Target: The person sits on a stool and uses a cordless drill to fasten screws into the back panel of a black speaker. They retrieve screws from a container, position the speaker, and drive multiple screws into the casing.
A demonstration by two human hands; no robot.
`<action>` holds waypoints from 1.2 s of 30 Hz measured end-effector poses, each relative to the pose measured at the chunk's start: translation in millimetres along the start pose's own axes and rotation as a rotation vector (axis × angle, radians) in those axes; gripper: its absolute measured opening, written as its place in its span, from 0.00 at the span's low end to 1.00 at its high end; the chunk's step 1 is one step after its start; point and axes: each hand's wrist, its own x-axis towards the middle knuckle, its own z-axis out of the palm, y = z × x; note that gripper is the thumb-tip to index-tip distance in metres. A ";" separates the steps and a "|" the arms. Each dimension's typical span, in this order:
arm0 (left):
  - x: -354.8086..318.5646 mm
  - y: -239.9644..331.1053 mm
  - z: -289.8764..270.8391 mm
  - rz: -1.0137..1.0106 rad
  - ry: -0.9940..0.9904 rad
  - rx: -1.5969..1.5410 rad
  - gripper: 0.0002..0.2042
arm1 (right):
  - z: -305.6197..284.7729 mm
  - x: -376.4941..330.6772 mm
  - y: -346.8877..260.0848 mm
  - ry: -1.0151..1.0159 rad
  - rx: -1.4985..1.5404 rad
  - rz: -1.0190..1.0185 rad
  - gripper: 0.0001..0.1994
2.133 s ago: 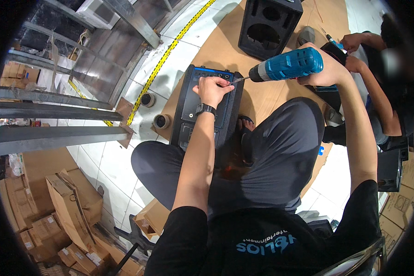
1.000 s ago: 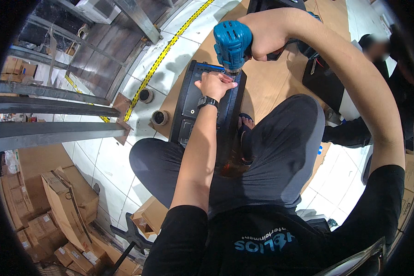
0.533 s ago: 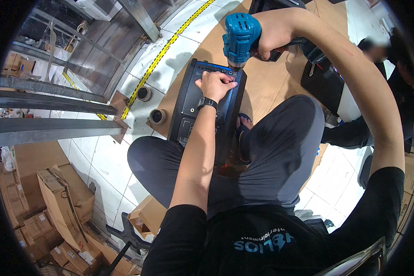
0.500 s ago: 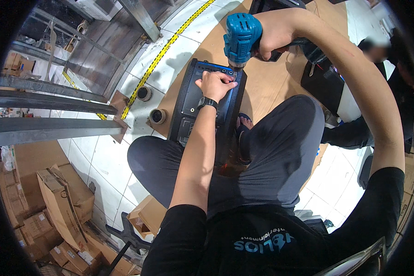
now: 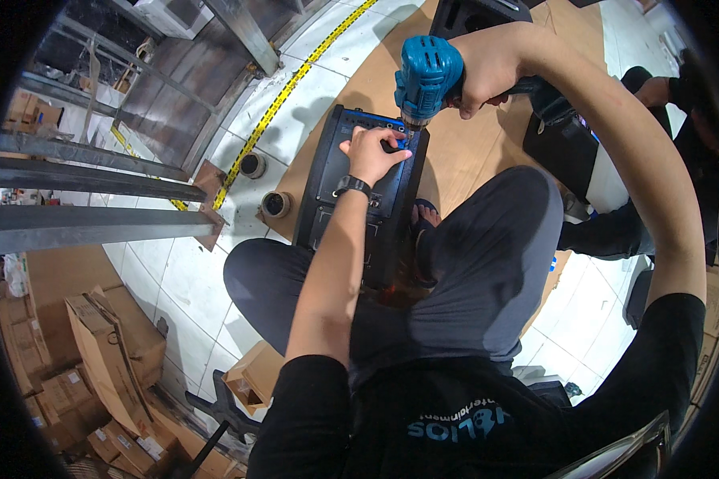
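A black box-shaped device (image 5: 387, 191) with a dark panel, perhaps a speaker cabinet, stands between my legs. My right hand (image 5: 490, 73) is wrapped round the grip of a teal cordless drill (image 5: 429, 78), its nose pointing down at the panel's far right edge. Close beside the drill tip, my left hand (image 5: 369, 156) rests on the panel, with thumb and forefinger curved and a gap between them. Nothing shows in that gap. Where the bit meets the panel is too small to make out. A dark watch (image 5: 354, 186) sits on my left wrist.
Flattened cardboard (image 5: 475, 160) lies under the device on white tiles. Two small round containers, one an open tub (image 5: 276, 204), are to its left. Metal beams (image 5: 96, 223) and cardboard boxes (image 5: 108, 335) line the left. Another person's hand (image 5: 653, 91) shows at right, near black equipment (image 5: 559, 152).
My left thumb and forefinger have parted from a pinch near the drill tip. The drill and my right hand have shifted slightly right and nearer to me.
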 end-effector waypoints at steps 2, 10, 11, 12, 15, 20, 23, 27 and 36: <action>5.1 -5.1 -11.6 0.034 -0.062 -0.185 0.20 | 0.2 0.4 1.5 -0.004 0.043 -0.009 0.12; 69.1 19.4 -28.2 0.064 -0.578 0.549 0.44 | 0.0 0.6 4.7 0.038 0.008 0.019 0.15; 75.1 22.6 -25.0 0.034 -0.631 0.613 0.51 | -0.1 -0.7 5.0 0.046 0.005 0.028 0.15; 77.5 22.8 -23.1 0.019 -0.655 0.631 0.51 | -0.1 -2.1 5.1 0.057 0.001 0.035 0.16; 84.6 16.0 -17.5 0.020 -0.681 0.659 0.53 | 0.4 -3.6 4.3 0.051 0.017 -0.022 0.19; 92.2 -0.7 -4.0 0.065 -0.687 0.657 0.55 | -9.0 -0.5 1.0 -0.062 -0.057 -0.066 0.16; 96.5 -2.8 -0.3 0.049 -0.717 0.679 0.56 | -16.2 0.8 -0.1 -0.162 -0.097 -0.146 0.16; 95.4 2.5 -2.8 0.041 -0.720 0.693 0.57 | -11.3 1.0 5.9 -0.093 -0.112 -0.175 0.17; 90.8 15.2 -9.4 -0.054 -0.768 0.701 0.58 | -5.6 9.8 15.7 -0.026 -0.104 -0.308 0.19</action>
